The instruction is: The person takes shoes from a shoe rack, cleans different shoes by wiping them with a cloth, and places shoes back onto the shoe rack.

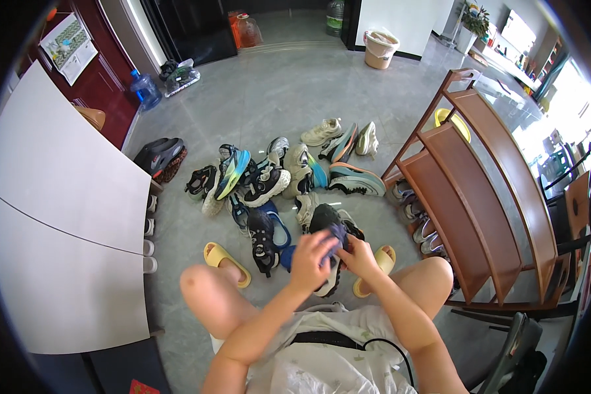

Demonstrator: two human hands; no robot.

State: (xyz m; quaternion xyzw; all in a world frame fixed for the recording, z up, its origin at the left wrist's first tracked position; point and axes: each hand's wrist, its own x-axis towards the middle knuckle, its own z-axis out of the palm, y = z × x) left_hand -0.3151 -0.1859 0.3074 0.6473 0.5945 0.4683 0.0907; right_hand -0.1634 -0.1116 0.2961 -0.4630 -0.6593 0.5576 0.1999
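Observation:
My left hand (311, 261) and my right hand (358, 255) meet in front of me, at the middle of the view. The left is on a dark blue cloth (336, 241), pressed to a dark shoe with a black tread (325, 216). The fingers of the right are closed at the shoe's near side; part of the shoe is hidden by cloth and fingers. A black sneaker (262, 241) and a blue slipper (279, 230) lie to the left. Beyond the hands is a pile of sneakers, among them a black one with a white sole (267, 186) and a blue and yellow one (233, 173).
A brown shoe rack (465, 197) with bare shelves leans at the right, shoes (426, 229) beside its base. A white cabinet (69, 236) stands at the left. Yellow slippers (226, 261) are on my feet. Farther off are a waste bin (380, 51) and a blue water bottle (146, 89).

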